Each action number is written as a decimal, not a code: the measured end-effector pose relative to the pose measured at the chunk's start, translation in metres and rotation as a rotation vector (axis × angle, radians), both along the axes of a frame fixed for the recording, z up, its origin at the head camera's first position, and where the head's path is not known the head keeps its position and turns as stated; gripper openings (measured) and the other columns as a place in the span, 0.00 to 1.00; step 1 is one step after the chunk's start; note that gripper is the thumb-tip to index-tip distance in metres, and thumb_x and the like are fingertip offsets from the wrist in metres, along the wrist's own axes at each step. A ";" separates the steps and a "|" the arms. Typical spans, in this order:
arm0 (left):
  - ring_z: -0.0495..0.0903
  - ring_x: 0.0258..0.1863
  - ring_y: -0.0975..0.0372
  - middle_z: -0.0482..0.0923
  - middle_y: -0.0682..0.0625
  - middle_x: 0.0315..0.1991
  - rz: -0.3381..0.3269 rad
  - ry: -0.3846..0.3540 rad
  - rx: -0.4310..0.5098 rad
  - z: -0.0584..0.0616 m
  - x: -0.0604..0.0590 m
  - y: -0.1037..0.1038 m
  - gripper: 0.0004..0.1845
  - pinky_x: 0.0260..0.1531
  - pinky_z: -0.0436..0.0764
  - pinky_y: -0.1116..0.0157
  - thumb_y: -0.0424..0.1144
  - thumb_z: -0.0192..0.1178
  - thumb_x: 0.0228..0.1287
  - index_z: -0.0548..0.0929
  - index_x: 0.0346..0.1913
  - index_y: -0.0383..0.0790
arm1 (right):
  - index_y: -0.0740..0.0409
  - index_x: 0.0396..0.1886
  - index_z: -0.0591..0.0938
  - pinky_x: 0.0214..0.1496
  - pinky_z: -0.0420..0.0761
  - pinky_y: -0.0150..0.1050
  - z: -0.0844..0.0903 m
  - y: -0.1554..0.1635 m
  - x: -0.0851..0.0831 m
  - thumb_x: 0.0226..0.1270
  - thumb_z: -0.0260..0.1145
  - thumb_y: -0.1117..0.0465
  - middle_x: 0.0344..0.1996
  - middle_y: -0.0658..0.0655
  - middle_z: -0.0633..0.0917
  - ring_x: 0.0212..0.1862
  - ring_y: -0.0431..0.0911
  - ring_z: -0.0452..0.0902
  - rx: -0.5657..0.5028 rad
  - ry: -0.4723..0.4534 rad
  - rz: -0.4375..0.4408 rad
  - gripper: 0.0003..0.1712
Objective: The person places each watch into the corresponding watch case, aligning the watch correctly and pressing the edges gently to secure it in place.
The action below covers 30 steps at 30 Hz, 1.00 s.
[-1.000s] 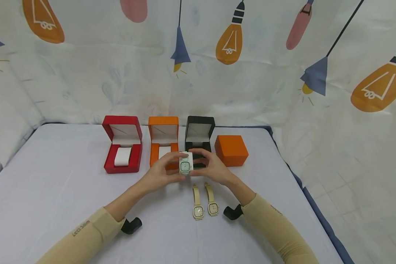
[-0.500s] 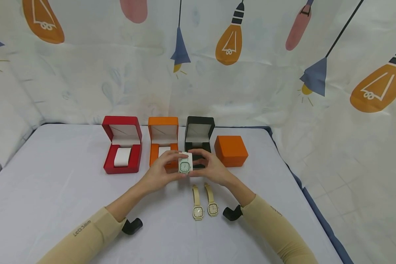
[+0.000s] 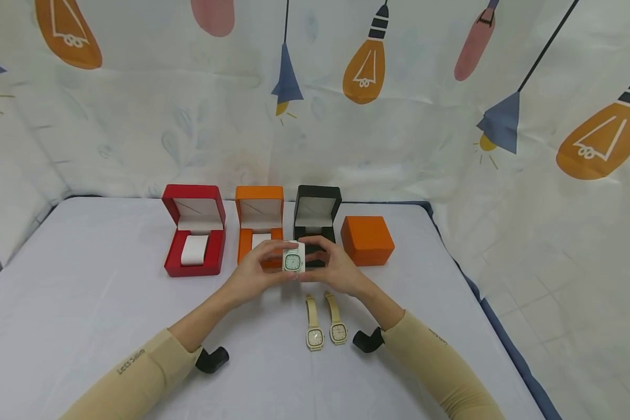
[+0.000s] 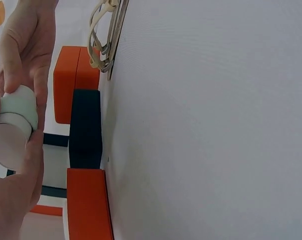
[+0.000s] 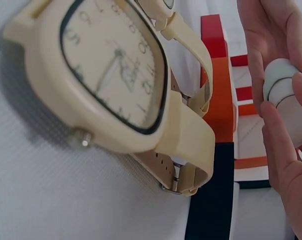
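Both hands are meeting above the table [image 3: 84,303], and I am seeing my left hand [image 3: 254,273] and right hand [image 3: 332,269] curling their fingers round a white cushion [image 3: 294,258] that is carrying a pale green watch [image 3: 292,262], its square face turned up toward the head camera. The left hand is gripping the cushion from its left side and the right hand from its right, thumbs underneath; the cushion is being held just above the table, in front of the open orange box [image 3: 259,224] and the open black box [image 3: 315,220]. From the left wrist view I am making out the cushion's rounded white end between fingertips, though the watch strap there is too blurred for me to say how it is fastened.

Two cream watches [image 3: 326,324] are lying side by side on the table just beneath the hands, straps pointing away from me; the right wrist camera is looking at one of them from very close. An open red box [image 3: 195,230] with its own white cushion is standing at the left end of the row, and a closed orange box [image 3: 367,239] is sitting at the right end.
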<state>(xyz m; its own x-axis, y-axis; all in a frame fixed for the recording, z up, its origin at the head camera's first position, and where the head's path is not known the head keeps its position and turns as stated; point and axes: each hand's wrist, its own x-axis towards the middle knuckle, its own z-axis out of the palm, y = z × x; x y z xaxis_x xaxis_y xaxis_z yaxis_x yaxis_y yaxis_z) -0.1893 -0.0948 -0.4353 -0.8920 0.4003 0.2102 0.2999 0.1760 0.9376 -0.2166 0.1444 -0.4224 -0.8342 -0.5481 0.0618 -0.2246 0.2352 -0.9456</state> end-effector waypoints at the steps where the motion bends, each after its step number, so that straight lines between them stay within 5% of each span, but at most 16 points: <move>1: 0.77 0.60 0.47 0.70 0.49 0.67 0.003 -0.010 -0.001 0.000 0.000 0.000 0.30 0.55 0.82 0.51 0.37 0.74 0.63 0.79 0.68 0.52 | 0.56 0.73 0.70 0.53 0.85 0.44 0.000 0.000 0.000 0.59 0.79 0.68 0.69 0.52 0.71 0.60 0.52 0.78 -0.001 0.003 0.000 0.44; 15: 0.76 0.59 0.44 0.70 0.44 0.67 0.043 -0.082 0.014 -0.001 0.000 0.006 0.32 0.51 0.84 0.55 0.36 0.73 0.64 0.77 0.70 0.46 | 0.52 0.74 0.70 0.53 0.85 0.43 -0.002 0.000 0.000 0.59 0.79 0.69 0.71 0.53 0.70 0.62 0.54 0.77 0.013 0.028 -0.002 0.44; 30: 0.74 0.60 0.43 0.71 0.44 0.66 0.081 -0.156 -0.005 -0.006 -0.006 0.011 0.32 0.50 0.84 0.54 0.37 0.74 0.62 0.77 0.70 0.50 | 0.52 0.75 0.70 0.53 0.85 0.40 -0.005 -0.001 0.003 0.59 0.78 0.72 0.71 0.54 0.72 0.62 0.53 0.77 0.045 0.049 -0.046 0.46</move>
